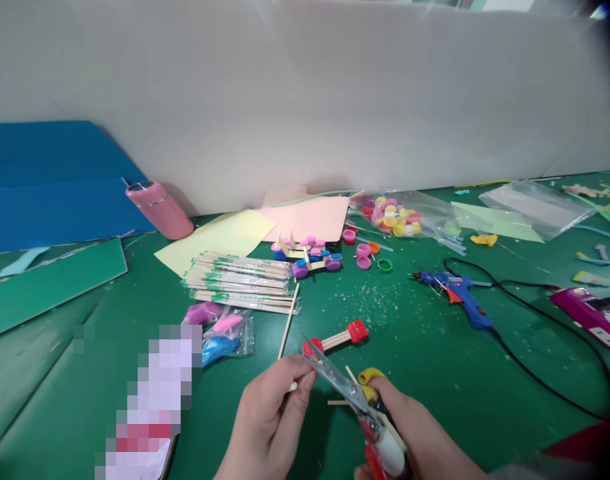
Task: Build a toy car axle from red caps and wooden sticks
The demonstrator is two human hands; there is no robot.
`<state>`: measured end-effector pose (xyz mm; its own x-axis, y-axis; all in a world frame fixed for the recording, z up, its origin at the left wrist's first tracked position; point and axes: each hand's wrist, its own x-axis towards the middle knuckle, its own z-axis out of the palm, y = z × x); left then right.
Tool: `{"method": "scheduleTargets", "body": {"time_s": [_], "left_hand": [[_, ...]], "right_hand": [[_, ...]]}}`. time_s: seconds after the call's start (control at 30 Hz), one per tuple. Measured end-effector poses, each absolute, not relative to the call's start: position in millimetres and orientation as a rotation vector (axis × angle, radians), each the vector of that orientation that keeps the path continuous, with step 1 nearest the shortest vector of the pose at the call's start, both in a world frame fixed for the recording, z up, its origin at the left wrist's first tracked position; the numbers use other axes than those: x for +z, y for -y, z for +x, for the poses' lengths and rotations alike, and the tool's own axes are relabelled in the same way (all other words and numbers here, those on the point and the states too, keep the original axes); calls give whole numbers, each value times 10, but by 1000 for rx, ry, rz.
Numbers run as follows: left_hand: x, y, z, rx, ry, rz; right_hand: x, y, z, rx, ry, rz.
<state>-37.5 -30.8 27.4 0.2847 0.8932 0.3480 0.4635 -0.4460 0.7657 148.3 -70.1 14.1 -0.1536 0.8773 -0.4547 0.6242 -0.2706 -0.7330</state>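
My left hand [279,407] is closed at the lower middle, pinching a thin wooden stick whose end shows between the fingers. Its fingertips are right beside the blades of the scissors [352,393]. My right hand [409,420] grips the scissors by their handles, and the blades point up and left, slightly apart. Just beyond the blades, a piece made of short sticks [337,341] with red blocks at both ends rests on the green table [395,353]. A loose stick [289,320] lies above my left hand. Short stick pieces show near the scissors.
Wrapped stick bundles [242,280], clay bags [219,333] and small coloured models [309,257] lie ahead. A blue glue gun [457,290] with its black cord and a purple power strip [587,317] are at the right. A pink bottle [159,210] leans at the back left.
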Motion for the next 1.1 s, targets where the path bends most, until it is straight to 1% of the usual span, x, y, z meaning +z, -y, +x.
{"method": "scheduleTargets", "body": {"time_s": [0.1, 0.3, 0.47, 0.53, 0.7, 0.87, 1.1], "left_hand": [[282, 324, -371, 1051, -1206, 2078], [308, 365, -361, 1036, -1241, 2154], [349, 371, -327, 1095, -1244, 2164], [353, 376, -323, 1117, -1253, 2160], [356, 402, -329, 1109, -1264, 2137], [371, 423, -304, 1149, -1218, 2047], [357, 418, -290, 1104, -1301, 1684]], "right_hand": [[9, 708, 1486, 1351, 1715, -1917], [-175, 681, 1550, 1496, 1823, -1922], [-403, 757, 1446, 1342, 1758, -2061], [-429, 770, 1445, 1349, 1749, -2041], [-296, 723, 1522, 1460, 1790, -1987], [-164, 698, 1488, 1490, 1743, -1880], [136, 768, 1483, 1482, 1576, -1680]]}}
